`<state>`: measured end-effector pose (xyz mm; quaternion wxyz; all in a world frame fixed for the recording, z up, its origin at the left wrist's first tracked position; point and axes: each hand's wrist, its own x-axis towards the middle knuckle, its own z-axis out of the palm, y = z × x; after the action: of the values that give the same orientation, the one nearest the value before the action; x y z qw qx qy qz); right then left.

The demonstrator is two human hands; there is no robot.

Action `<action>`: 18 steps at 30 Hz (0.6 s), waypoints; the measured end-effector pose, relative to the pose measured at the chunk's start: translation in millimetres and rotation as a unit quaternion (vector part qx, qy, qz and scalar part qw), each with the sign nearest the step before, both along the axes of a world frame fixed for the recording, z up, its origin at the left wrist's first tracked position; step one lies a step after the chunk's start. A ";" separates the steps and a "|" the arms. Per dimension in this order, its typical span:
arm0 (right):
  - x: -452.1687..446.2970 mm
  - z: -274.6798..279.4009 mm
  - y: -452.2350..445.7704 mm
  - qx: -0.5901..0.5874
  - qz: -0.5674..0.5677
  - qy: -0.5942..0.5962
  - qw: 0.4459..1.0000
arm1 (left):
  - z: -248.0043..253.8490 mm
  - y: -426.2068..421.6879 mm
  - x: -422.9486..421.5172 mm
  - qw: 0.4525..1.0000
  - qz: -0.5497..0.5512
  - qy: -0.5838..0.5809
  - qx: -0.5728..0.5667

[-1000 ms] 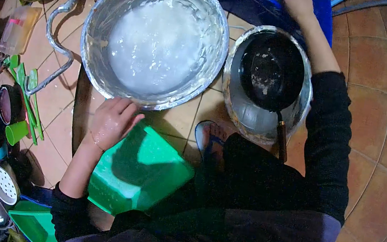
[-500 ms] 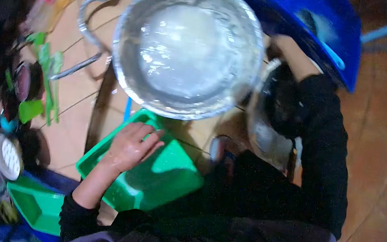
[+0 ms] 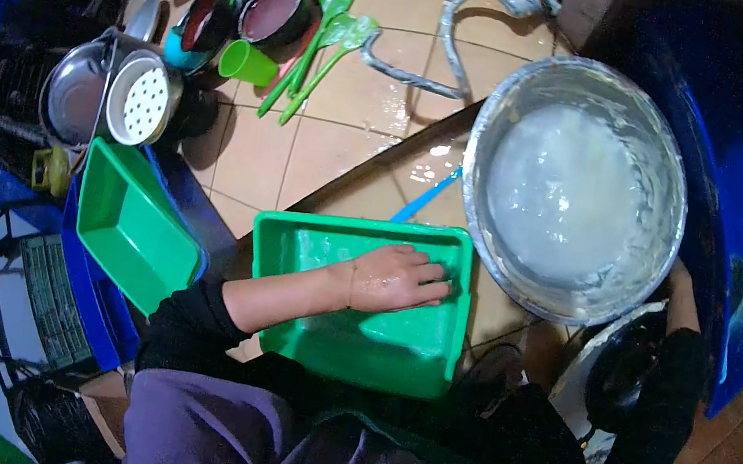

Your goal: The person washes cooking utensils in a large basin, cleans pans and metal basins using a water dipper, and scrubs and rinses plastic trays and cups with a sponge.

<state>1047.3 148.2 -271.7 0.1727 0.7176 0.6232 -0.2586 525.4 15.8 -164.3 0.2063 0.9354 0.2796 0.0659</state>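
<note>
My left hand [image 3: 393, 279] is over the green rectangular basin [image 3: 355, 343], palm down, fingers slightly bent and apart, with nothing visible in them. To its right stands the large round metal basin [image 3: 578, 200], holding cloudy whitish water. My right hand [image 3: 683, 279] is at the far right edge of that basin, beside its rim; its fingers are hidden. Below it, a black pan [image 3: 624, 375] lies in a second round basin [image 3: 583, 371], partly covered by my right sleeve.
Left of the basins are green utensils [image 3: 320, 61], a green cup [image 3: 248, 63], bowls, a white perforated strainer [image 3: 138, 100] and another green basin [image 3: 137, 226]. A curved metal rod [image 3: 446, 37] lies on the tiles. A large blue container [image 3: 735, 181] stands at the right.
The view has turned left, so the basins appear farther right. My right hand has left the blue container and come down beside the metal basin. My left hand has moved from its rim over the green basin.
</note>
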 end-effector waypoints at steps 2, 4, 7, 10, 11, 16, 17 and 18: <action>-1.1 -1.2 3.3 0.007 -0.004 0.014 1.000 | -0.2 -0.3 -1.2 1.000 0.006 -0.005 0.005; -1.8 -2.9 5.0 0.013 -0.008 0.027 1.000 | 0.4 -1.0 -2.0 1.000 0.008 -0.011 0.011; -1.2 -4.1 7.3 0.024 -0.017 0.048 0.998 | 1.9 -0.9 -3.6 1.000 0.000 -0.005 0.021; 0.8 -2.1 8.6 0.033 -0.027 0.060 0.997 | 2.9 -2.0 -6.1 1.000 0.003 -0.008 0.025; 1.6 -0.9 10.3 0.035 -0.031 0.068 0.997 | 2.5 -2.6 -8.1 1.000 0.002 0.000 0.027; -3.7 11.6 29.9 0.064 -0.046 0.128 0.989 | 4.3 -5.1 -19.6 0.999 0.007 0.021 0.037; -11.0 25.6 28.1 0.083 -0.036 0.136 0.987 | 3.3 -6.2 -22.5 0.999 0.009 0.026 0.037; -19.1 40.3 26.2 0.103 -0.026 0.143 0.984 | 3.1 -7.1 -24.8 0.999 0.011 0.031 0.038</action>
<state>1028.2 174.4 -231.4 0.0003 0.7030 0.6460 -0.2975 500.7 8.7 -161.2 0.1612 0.9410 0.2934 0.0497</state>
